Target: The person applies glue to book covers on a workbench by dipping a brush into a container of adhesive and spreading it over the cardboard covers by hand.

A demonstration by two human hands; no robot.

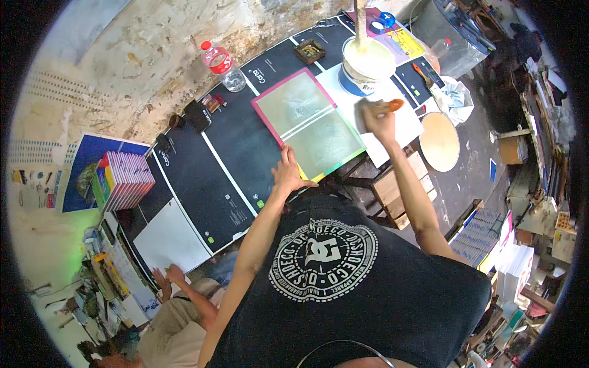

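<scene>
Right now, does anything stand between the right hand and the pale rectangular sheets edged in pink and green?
Beyond the blurred, orange-handled tool in the right hand, nothing visible blocks the pale sheets; the white-and-blue round bucket stands farther off to one side.

Black shirt: we see a round white emblem, lettering ringed around a central monogram.
Bench cover: we mark repeated white wordmarks, small white text blocks and green symbols on black.
Bottle: white lettering on a red label.
Bucket: we note dark lettering on a white-and-blue side.
Black case: short white lettering.
Leaflet: yellow printed panel, too small for us.
</scene>
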